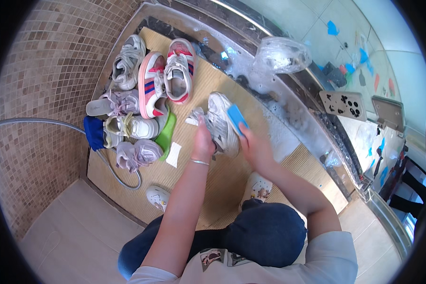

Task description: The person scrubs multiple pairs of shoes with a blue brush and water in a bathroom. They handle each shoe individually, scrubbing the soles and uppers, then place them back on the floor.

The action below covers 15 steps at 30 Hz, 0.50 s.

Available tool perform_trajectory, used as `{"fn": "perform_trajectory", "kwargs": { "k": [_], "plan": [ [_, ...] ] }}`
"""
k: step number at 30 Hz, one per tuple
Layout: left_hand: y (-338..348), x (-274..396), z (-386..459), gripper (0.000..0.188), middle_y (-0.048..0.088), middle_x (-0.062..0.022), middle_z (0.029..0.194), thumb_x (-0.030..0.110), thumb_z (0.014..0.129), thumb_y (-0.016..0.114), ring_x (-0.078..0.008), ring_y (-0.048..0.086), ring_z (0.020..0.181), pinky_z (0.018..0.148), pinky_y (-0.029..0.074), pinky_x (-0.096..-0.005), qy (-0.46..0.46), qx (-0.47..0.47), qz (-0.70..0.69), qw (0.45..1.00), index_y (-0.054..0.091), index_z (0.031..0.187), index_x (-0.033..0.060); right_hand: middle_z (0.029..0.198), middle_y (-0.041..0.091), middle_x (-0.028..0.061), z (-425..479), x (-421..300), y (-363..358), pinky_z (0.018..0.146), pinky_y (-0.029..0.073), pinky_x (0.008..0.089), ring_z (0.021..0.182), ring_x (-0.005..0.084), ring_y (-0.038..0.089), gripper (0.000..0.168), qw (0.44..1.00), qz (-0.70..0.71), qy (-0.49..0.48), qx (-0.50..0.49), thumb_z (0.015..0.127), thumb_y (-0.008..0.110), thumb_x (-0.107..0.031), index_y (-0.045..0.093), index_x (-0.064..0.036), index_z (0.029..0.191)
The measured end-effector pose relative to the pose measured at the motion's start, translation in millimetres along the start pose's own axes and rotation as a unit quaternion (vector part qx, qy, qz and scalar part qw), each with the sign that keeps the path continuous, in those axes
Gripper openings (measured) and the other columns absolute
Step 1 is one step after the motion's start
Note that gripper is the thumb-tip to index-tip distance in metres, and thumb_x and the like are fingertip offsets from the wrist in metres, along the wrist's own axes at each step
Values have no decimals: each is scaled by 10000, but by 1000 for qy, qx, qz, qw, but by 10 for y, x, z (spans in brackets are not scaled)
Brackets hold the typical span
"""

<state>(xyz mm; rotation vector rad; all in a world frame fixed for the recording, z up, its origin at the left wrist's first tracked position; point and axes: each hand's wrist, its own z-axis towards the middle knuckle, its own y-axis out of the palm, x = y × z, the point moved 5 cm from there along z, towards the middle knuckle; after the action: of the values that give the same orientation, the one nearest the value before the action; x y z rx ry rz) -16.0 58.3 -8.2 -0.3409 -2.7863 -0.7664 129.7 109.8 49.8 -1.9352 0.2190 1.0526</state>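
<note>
My left hand (pixel 203 140) grips a white sneaker (pixel 224 124) by its opening and tongue, holding it above the ribbed yellowish floor. In my right hand (pixel 257 147) is a blue brush (pixel 236 119), its edge against the sneaker's sole side; the bristles are hidden. To the left stand a pink, white and navy-striped sneaker (pixel 178 71) and its tilted mate (pixel 152 85). Beside them are a grey-white sneaker (pixel 129 62), lilac sneakers (pixel 138 153), a white sneaker with yellowish laces (pixel 133 127) and a green insole (pixel 168 133).
A grey hose (pixel 39 120) loops by the tiled wall (pixel 49 78) and the shoes. A white paper piece (pixel 173 154) lies left of my hands. Foamy water (pixel 269 83) fills the channel along a dark stone ledge, which bears a clear plastic bag (pixel 283 55). My clogs (pixel 259 188) stand below.
</note>
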Motion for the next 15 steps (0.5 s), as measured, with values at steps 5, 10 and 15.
{"fn": "perform_trajectory", "kwargs": {
  "k": [5, 10, 15],
  "plan": [
    [-175, -128, 200, 398, 619, -86, 1171, 298, 990, 511, -204, 617, 1033, 907, 498, -359, 85, -78, 123, 986, 523, 1260, 6, 912, 657, 204, 728, -376, -85, 645, 490, 483, 776, 414, 632, 368, 999, 37, -29, -4, 967, 488, -239, 500, -162, 1326],
    [-121, 23, 82, 364, 626, -64, 1133, 166, 940, 605, -177, 618, 993, 873, 501, -332, 114, -58, 87, 988, 532, 1247, -16, 862, 662, 187, 707, -381, -164, 629, 489, 485, 734, 410, 630, 330, 999, -26, -14, -37, 957, 503, -258, 536, -153, 1268],
    [-148, 3, 98, 405, 620, -77, 1140, 163, 907, 659, -167, 602, 1003, 864, 495, -322, 114, -39, 112, 986, 540, 1244, -28, 817, 653, 193, 351, -200, -247, 607, 488, 475, 720, 391, 635, 333, 996, -68, 26, -59, 951, 517, -266, 534, -180, 1272]
  ]
}}
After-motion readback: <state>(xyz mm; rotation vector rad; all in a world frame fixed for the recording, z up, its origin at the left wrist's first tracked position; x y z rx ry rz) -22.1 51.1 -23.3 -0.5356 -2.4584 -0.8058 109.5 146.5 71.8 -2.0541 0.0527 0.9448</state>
